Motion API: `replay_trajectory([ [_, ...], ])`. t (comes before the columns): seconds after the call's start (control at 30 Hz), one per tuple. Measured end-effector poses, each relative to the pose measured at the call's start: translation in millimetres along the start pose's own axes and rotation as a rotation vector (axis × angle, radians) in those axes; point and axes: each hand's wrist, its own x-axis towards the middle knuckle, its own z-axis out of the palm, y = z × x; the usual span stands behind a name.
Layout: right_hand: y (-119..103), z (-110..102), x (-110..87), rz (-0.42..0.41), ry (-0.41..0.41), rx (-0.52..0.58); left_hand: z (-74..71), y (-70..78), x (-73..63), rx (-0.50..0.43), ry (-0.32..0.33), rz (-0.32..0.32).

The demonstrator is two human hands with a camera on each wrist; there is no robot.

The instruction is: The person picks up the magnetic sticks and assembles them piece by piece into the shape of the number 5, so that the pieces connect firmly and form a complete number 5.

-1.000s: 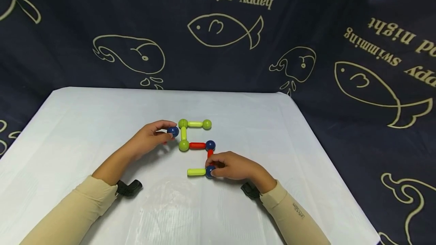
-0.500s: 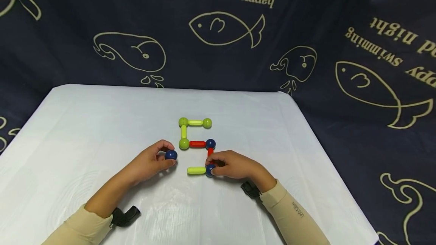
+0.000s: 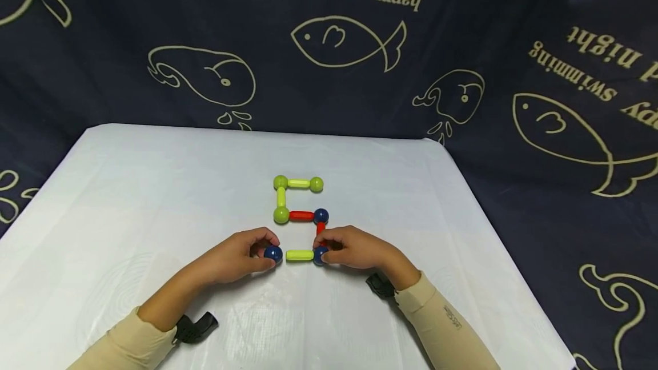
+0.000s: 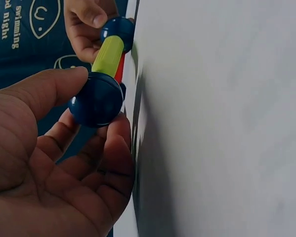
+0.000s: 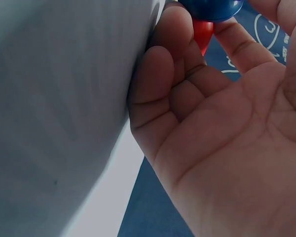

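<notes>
Between the thumb and fingers of my left hand (image 3: 233,256) is a blue ball (image 3: 273,253), right at the free left end of a yellow-green rod (image 3: 299,255). In the left wrist view that rod (image 4: 108,55) overlaps the ball (image 4: 97,99). My right hand (image 3: 357,247) pinches another blue ball (image 3: 320,255) at the rod's right end, its fingers partly covering an upright red rod (image 3: 321,227). That red rod leads up to a third blue ball (image 3: 321,216). From there a second red rod (image 3: 301,216) runs left to a green ball (image 3: 281,214).
Above, yellow-green rods (image 3: 281,197) join two more green balls, a corner one (image 3: 280,183) and an end one (image 3: 316,184). All of it lies on a white-covered table (image 3: 401,187). A dark curtain (image 3: 360,101) with fish drawings hangs behind.
My left hand has brought its blue ball down from beside the upper green rods, then right to the lower yellow-green rod's free end. My right hand has stayed at its ball.
</notes>
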Motion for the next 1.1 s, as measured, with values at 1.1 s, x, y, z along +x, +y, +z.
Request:
replay_trajectory([
  [1.1, 3.5, -6.0, -6.1, -0.004, -0.006, 0.01, -2.2, -2.8, 0.5, 0.03, 0.058, -0.037],
])
